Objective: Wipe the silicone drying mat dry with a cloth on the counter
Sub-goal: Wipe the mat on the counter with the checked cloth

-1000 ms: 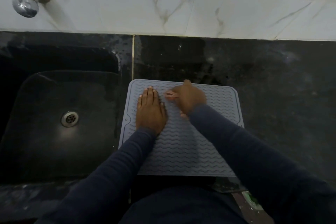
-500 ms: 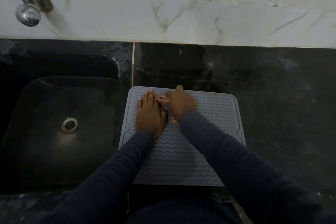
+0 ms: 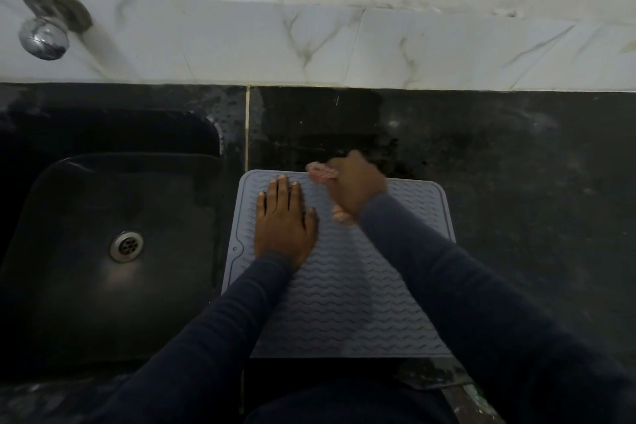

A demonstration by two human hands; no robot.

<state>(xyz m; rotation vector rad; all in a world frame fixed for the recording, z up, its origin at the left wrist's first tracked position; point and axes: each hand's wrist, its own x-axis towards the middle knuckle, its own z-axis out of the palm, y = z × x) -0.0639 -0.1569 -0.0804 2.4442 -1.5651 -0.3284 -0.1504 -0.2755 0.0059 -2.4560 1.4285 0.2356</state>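
The mat (image 3: 344, 286) is lying flat on the bench (image 3: 516, 165) beside the sink (image 3: 103, 286), seemingly longer left to right. The left hand (image 3: 284, 217) is pressing it, fingers straight. The right hand (image 3: 354, 186) is gripping the blurred cloth (image 3: 321, 170) at the mat's far edge, farther out than half a second ago.

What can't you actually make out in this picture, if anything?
Head view: the pink cloth is mostly hidden inside the gripping right hand, and both are motion-blurred.
Whether the grey wavy silicone mat is wet: too dim to tell; the flat left hand and dark sleeves cover parts of it.
The chrome tap is cut off by the left edge.
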